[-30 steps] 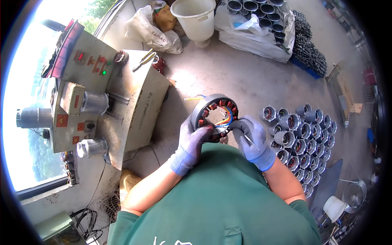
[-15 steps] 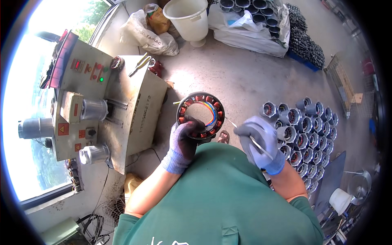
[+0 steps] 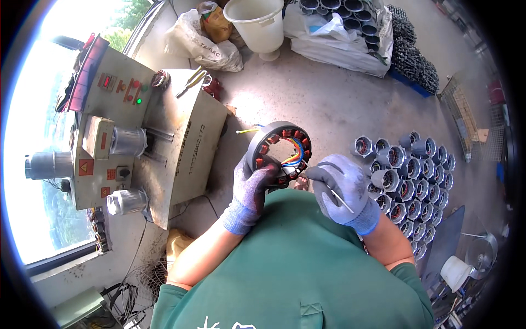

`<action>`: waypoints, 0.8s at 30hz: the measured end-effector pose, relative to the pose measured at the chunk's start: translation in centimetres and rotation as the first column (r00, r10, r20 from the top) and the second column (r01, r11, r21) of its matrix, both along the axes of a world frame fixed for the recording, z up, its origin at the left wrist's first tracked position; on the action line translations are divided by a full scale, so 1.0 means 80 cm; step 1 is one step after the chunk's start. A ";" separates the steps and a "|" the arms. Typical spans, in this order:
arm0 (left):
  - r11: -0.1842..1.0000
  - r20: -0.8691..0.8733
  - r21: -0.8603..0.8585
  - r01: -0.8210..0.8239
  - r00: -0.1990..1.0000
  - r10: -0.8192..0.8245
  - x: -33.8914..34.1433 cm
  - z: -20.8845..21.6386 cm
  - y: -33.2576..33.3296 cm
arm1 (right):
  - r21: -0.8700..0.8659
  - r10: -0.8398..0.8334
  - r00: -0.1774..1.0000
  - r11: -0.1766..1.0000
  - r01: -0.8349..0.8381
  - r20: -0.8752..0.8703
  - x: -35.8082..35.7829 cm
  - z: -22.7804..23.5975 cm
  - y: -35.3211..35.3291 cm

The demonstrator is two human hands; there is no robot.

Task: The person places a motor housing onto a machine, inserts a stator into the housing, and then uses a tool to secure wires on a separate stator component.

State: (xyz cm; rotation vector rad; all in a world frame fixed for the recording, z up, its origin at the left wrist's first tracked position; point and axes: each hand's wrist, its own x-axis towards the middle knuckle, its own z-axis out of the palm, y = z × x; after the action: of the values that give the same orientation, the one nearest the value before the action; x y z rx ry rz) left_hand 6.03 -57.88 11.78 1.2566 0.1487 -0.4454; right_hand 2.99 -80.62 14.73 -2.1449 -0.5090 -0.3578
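Observation:
In front of my green shirt, my left hand (image 3: 249, 189), in a grey-blue work glove, grips a ring-shaped motor stator (image 3: 259, 141) by its lower left side. The stator has a dark outer rim and red-copper coils around its inside. Blue, orange and yellow wires (image 3: 298, 152) curve through its opening, and a yellow-green lead (image 3: 247, 131) sticks out to the left. My right hand (image 3: 348, 183), gloved too, is closed around a thin pale rod (image 3: 343, 203). Its fingertips are at the stator's lower right edge, by the wires. The fingers hide part of the rod.
To the left stands a machine with a control panel (image 3: 126, 82) and metal cylinders; pliers (image 3: 192, 82) lie on its bench. Several metal motor housings (image 3: 405, 189) stand in rows on the floor at right. A white tub (image 3: 255, 27) and a sack (image 3: 203, 46) are at the back.
The stator has tilted and shifted slightly right in my left hand. My right hand has come left with the rod, closing the gap to the stator's edge.

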 end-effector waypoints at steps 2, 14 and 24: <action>0.998 0.021 0.039 0.044 0.999 -0.045 0.002 -0.002 0.002 | 0.201 0.154 0.977 0.972 -0.124 -0.145 -0.002 -0.004 -0.001; 0.972 0.009 -0.235 -0.007 1.000 0.009 -0.001 0.001 0.001 | 0.338 0.230 0.945 0.930 -0.143 -0.234 -0.016 0.027 -0.011; 0.841 -0.223 -0.533 -0.096 0.974 -0.031 -0.007 -0.001 0.016 | 0.741 0.266 0.907 0.668 0.070 -0.325 -0.030 0.020 -0.031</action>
State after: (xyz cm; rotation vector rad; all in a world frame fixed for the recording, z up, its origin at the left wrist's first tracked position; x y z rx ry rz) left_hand 5.48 -56.63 11.69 0.6396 0.2173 -0.5533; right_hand 0.62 -83.11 16.34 -1.3110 -0.1731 -0.0148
